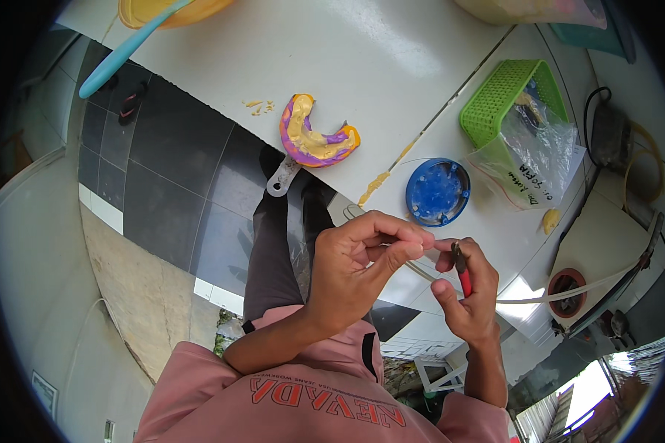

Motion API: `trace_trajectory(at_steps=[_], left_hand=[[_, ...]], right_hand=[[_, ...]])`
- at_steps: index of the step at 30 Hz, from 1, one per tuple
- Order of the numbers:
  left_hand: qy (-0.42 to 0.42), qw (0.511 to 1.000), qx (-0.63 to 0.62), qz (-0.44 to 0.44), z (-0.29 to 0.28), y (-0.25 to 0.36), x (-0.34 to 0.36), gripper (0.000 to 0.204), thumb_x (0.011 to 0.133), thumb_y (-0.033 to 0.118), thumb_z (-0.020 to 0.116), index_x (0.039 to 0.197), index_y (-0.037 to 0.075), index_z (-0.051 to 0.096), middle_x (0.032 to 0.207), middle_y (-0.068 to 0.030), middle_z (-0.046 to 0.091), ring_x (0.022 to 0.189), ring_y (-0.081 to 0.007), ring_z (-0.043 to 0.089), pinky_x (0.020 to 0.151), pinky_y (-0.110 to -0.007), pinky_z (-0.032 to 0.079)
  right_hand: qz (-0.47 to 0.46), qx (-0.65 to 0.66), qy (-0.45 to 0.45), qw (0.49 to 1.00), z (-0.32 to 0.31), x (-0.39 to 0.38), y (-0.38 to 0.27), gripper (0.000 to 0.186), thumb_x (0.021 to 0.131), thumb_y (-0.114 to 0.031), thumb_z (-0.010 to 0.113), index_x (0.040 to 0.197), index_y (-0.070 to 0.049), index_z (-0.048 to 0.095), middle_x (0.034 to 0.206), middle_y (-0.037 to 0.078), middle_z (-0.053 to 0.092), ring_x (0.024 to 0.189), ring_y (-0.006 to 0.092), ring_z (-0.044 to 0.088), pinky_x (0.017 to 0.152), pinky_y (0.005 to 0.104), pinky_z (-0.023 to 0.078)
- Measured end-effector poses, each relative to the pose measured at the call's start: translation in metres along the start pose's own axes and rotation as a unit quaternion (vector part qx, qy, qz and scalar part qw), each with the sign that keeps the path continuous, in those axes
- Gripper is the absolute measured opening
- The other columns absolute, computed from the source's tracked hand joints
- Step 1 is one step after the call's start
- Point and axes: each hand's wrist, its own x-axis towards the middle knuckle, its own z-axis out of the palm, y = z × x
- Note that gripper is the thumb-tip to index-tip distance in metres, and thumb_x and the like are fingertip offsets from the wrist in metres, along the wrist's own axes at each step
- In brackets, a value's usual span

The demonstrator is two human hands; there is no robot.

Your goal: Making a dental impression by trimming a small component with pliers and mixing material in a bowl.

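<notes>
My left hand (351, 269) is closed, thumb and index finger pinched together; whatever is between them is too small to make out. Close beside it, my right hand (473, 299) holds a red-handled pair of cutters or pliers (463, 274), its dark jaws pointing up. A pale cord (532, 298) runs behind my hands to the right. Beyond them, at the table's edge, lies a horseshoe-shaped impression tray (307, 140) filled with yellow and purple material, its metal handle (281, 177) sticking out. A blue round lid (436, 188) lies above my right hand.
The white table (369, 66) has yellow smears and crumbs. At the back right stand a green basket (488, 100) and a clear bag (528, 177). A yellow bowl (166, 15) with a light blue spatula (118, 59) is at the back left. A small machine (609, 133) with cables is far right.
</notes>
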Motion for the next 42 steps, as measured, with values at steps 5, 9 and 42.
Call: trace_trajectory(at_steps=[5,9,42], left_hand=[[-0.007,0.999,-0.033,-0.041,0.006,-0.001,0.001,0.011,0.093,0.002,0.061,0.099,-0.007,0.061,0.099,-0.0175,0.068,0.093,-0.0183,0.067,0.085,-0.03,0.056],[-0.012,0.999,0.011,-0.033,0.013,-0.005,0.001,0.009,0.094,0.004,0.059,0.097,-0.005,0.059,0.095,-0.0195,0.067,0.093,-0.0243,0.07,0.082,-0.031,0.059],[-0.056,0.964,0.259,-0.011,0.032,-0.046,-0.016,0.018,0.094,-0.004,0.052,0.106,-0.005,0.064,0.093,-0.0132,0.07,0.089,-0.0178,0.07,0.077,-0.026,0.055]], right_hand=[[0.123,-0.108,0.19,0.968,-0.018,-0.029,0.032,0.038,0.094,-0.037,0.058,0.103,-0.001,0.058,0.079,0.009,0.056,0.072,0.0177,0.054,0.069,0.0318,0.044],[0.152,-0.103,0.184,0.966,-0.027,-0.033,0.042,0.037,0.096,-0.038,0.055,0.099,-0.001,0.058,0.075,0.006,0.053,0.068,0.015,0.049,0.066,0.0301,0.041],[0.064,-0.277,0.213,0.935,-0.095,0.012,0.085,0.009,0.081,-0.001,0.07,0.086,0.001,0.063,0.082,0.011,0.064,0.069,0.0232,0.063,0.066,0.0337,0.049]])
